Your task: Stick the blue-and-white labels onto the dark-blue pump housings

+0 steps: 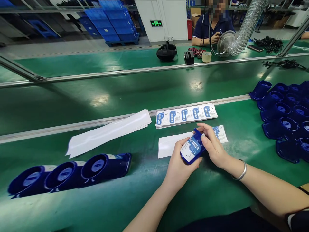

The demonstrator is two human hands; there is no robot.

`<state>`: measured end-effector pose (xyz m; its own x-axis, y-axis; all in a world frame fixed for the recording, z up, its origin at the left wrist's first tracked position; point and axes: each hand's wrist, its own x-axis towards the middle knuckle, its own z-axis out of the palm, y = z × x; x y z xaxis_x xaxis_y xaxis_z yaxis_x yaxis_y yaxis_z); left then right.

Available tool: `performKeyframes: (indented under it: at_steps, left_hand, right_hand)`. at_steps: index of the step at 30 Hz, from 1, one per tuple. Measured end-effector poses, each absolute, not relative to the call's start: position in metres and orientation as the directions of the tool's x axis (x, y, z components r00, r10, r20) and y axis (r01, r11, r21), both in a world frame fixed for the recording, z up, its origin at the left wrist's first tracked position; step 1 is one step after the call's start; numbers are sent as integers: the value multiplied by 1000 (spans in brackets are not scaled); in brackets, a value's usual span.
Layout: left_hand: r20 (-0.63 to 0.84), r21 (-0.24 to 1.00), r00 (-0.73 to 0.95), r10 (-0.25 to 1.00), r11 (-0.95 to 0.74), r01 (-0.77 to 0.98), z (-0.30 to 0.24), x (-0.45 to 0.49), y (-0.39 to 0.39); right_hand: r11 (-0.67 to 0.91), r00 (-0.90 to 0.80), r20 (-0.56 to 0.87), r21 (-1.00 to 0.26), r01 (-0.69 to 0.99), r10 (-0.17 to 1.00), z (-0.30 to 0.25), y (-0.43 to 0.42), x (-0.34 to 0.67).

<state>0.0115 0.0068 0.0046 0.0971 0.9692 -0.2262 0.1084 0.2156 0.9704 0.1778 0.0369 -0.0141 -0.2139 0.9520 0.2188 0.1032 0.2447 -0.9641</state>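
Observation:
Between my hands is a dark blue plastic housing (196, 141) with a white and blue label on its face. My left hand (177, 164) is wrapped round its lower part, thumb along the side. My right hand (213, 145) grips the upper right edge, thumb and fingers against the plastic. Beneath them on the green bench lies a label strip (166, 146), mostly blank white, with a printed label left at its right end. Just beyond it rests a stack of printed label sheets (187, 116).
Blank white strips (111, 132) lie to the left. Three labelled blue housings (96, 166) stand in a row at front left, and several more (282, 109) crowd the right side. A metal rail (120, 72) crosses behind. Across it sits a person (200, 27) beside a silver duct (246, 29).

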Motion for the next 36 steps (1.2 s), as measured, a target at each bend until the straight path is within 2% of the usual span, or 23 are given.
performKeyframes:
  at_steps: [2,3,6,8,10,14,17,25,31,36]
  left_hand:
    - [-167,977,90,982,152,147,5,8,9]
    - [-167,982,120,979,154,112,6,5,10]
    - [-280,929,259,924,329,-167,9,0,15]
    - [-356,832,272,894,436,-343,9,-2,17]
    - [-411,759,255,876,483,-437,8,-1,19]
    - [-448,665,296,843,536,-520,6,3,18]
    - [-427,665,287,858,513,-543,8,7,15]
    - [-275,858,179,945,325,-398,10,14,9]
    - [-138,984,105,985,148,-96,7,15,9]
    - [23,989,43,999,-30,148,3,17,5]
  right_hand:
    - [248,-246,217,-963,105,945,-15,38,180]
    - [261,-258,226,-959,111,939,-15,38,181]
    - [349,-277,302,-927,139,912,-16,36,183]
    - [444,-300,387,-883,152,872,-15,33,183]
    - [558,-340,486,-816,154,805,-13,31,182]
    - [709,-370,625,-688,155,688,-11,31,179]
    - [699,-332,628,-697,163,704,-12,33,178]
    - [609,-249,561,-768,197,789,-23,30,177]
    - [505,-198,469,-834,222,861,-25,26,175]
    - [517,-182,488,-838,175,853,-24,29,173]
